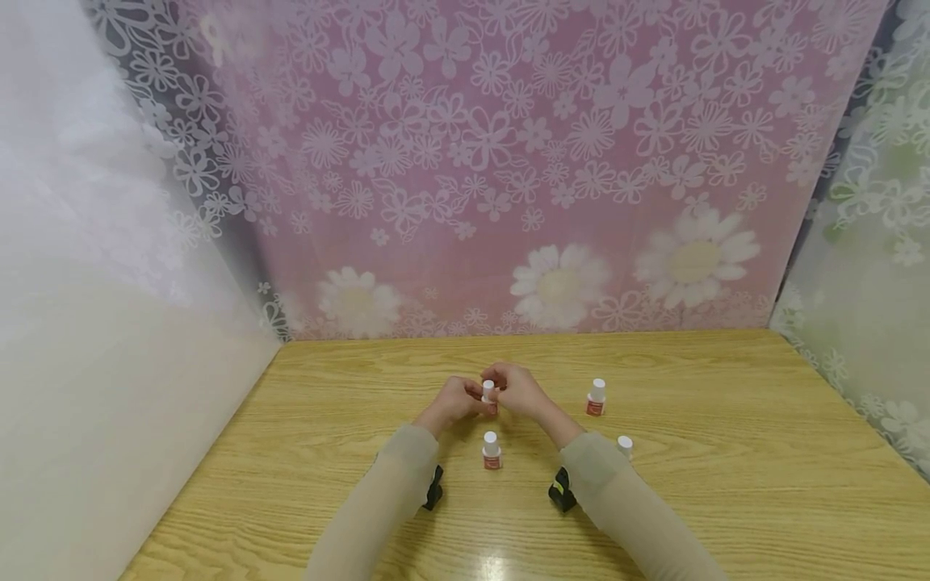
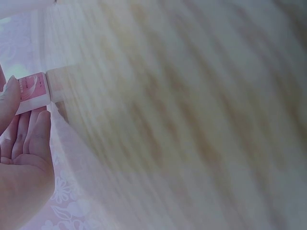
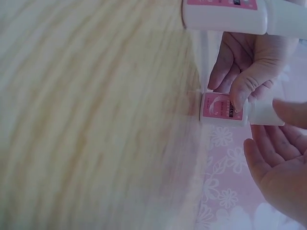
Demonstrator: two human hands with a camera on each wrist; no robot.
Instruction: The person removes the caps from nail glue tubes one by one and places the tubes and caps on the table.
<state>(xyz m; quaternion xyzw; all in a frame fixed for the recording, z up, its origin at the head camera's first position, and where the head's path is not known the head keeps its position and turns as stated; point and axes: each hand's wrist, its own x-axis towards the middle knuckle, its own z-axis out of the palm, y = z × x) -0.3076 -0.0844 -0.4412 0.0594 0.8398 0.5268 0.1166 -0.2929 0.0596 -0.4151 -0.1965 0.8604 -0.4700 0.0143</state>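
Note:
Both hands meet at a small white glue bottle [image 1: 488, 387] with a red-pink label, upright on the wooden table. My left hand [image 1: 459, 399] holds the bottle's body, its thumb pressed on the label in the right wrist view. My right hand [image 1: 517, 390] is at the cap [image 3: 261, 114], thumb on one side and fingers on the other. At the left edge of the left wrist view, the left hand [image 2: 26, 167] shows with the labelled bottle body [image 2: 34, 91]. A second glue bottle [image 1: 492, 452] stands nearer, between the forearms.
Another matching bottle [image 1: 596, 398] stands to the right of my right hand. One more bottle [image 1: 625, 446] is partly hidden behind the right sleeve [image 1: 603, 468]. A pink flowered curtain [image 1: 465, 177] hangs behind the table, with pale sheets on both sides.

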